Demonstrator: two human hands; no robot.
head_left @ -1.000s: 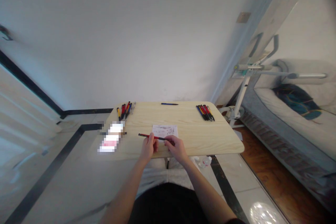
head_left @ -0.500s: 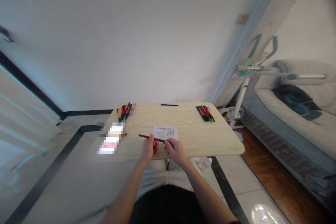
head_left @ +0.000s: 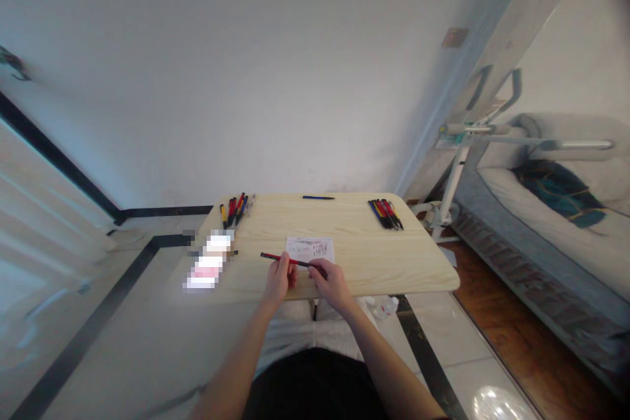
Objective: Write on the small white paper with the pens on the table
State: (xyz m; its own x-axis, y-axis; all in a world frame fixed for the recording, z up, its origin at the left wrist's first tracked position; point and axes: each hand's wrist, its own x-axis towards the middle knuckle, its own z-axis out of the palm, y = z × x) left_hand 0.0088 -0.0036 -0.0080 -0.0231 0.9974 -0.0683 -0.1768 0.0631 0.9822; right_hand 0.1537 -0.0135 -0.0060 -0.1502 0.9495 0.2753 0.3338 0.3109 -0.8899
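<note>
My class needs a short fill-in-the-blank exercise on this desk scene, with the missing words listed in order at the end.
1. The left hand holds the red-and-black pen together with the ____ hand.
2. The lone pen near the table's far edge is mainly ____.
3. In the pen group on the picture's left, the leftmost pen is mainly ____.

Missing words: right; blue; yellow.

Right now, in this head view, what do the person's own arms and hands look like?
The left hand and right hand are ungloved, with no watch or bracelet visible. The left forearm and right forearm are bare, with no cables or markings that I can make out. A plain black garment shows between them.
</note>
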